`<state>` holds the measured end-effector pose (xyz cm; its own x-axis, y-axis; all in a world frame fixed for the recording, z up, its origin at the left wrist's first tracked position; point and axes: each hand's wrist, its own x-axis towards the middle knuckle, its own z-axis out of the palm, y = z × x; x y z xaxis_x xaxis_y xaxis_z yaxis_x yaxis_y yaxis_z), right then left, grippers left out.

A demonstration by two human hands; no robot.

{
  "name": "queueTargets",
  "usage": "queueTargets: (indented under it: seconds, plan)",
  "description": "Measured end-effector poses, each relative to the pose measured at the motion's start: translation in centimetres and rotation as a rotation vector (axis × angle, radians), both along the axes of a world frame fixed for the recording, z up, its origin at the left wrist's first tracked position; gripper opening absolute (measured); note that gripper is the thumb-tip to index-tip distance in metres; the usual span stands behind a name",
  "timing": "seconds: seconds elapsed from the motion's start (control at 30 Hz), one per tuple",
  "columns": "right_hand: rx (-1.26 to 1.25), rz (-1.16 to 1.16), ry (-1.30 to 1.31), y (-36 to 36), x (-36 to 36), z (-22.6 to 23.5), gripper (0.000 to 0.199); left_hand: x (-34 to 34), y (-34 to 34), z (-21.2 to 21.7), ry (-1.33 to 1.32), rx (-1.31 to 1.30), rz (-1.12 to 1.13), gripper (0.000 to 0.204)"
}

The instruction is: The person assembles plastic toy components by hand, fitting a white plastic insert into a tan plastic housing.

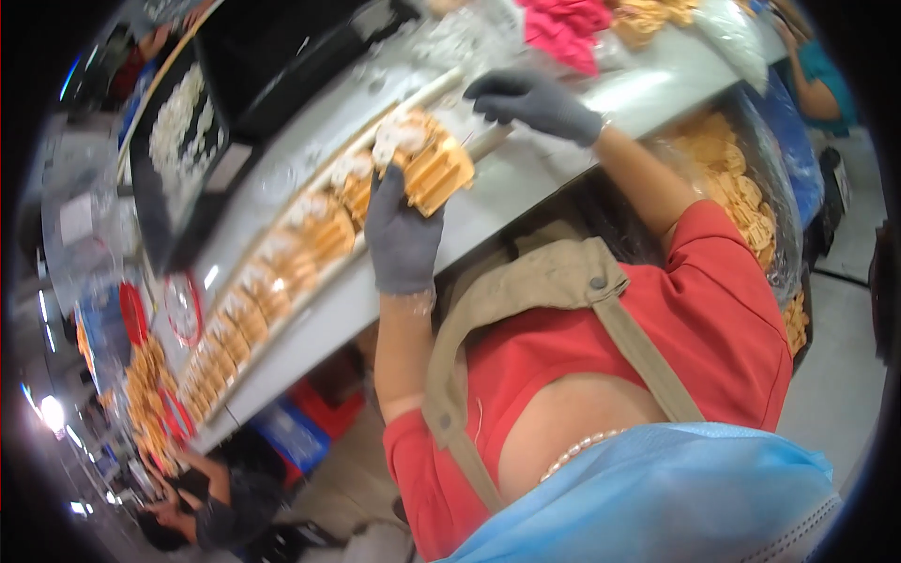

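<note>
My left hand (405, 235), in a grey glove, grips an orange slotted plastic part (441, 176) by its near left side. A white piece (399, 134) lies against the upper left of that part. Just up and to the right, my right hand (540, 101), also gloved in grey, hovers over the table with its fingers stretched to the left and the thumb a little apart. Nothing shows between those fingers. From beside my left hand, a row of similar orange parts (251, 319) runs down the table to the left, several with white pieces on top.
A black tray of small white pieces (178, 131) stands at the upper left, beside a large black bin (272, 56). Pink parts (568, 33) lie at the far edge. A plastic-lined box of orange parts (737, 188) is on my right. Other people work at the lower left and upper right.
</note>
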<state>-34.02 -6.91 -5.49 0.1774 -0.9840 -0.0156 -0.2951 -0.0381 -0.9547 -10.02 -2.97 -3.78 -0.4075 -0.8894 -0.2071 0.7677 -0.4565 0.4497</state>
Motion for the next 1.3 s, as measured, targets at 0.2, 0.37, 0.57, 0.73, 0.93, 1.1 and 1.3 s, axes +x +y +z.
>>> queueTargets:
  seconds: [0.2, 0.37, 0.57, 0.73, 0.93, 1.1, 1.3]
  plan:
    - [-0.085, -0.152, -0.169, 3.6, -2.7, 0.5, 0.022, -0.4, 1.1, -0.8, -0.205, -0.173, 0.051, 0.038]
    - [-0.160, -0.510, -0.064, 6.4, -8.9, -2.5, 0.024, -1.6, 1.1, 0.1, -0.470, -0.131, 0.155, 0.038]
    - [-0.334, -1.208, -0.305, 12.1, -24.4, -4.0, 0.019, -2.6, 0.8, 0.0, -0.300, -0.185, 0.084, 0.034]
    - [0.124, -1.105, -0.047, 19.7, -36.1, -16.9, 0.028, -3.8, 1.0, -1.7, -0.422, -0.331, 0.032, 0.035]
    - [0.002, -0.780, 0.313, 13.9, -30.1, -21.9, 0.037, -3.8, 1.8, -1.2, 0.037, 0.013, -0.160, 0.038]
    - [0.286, -0.905, 0.292, 18.6, -45.5, -26.2, 0.042, -9.8, 3.4, 0.0, 0.212, 0.015, -0.315, 0.040]
    - [0.126, -0.617, 0.906, 13.0, -37.9, -27.3, 0.037, -7.9, 4.1, -0.2, 0.124, 0.065, -0.256, 0.045]
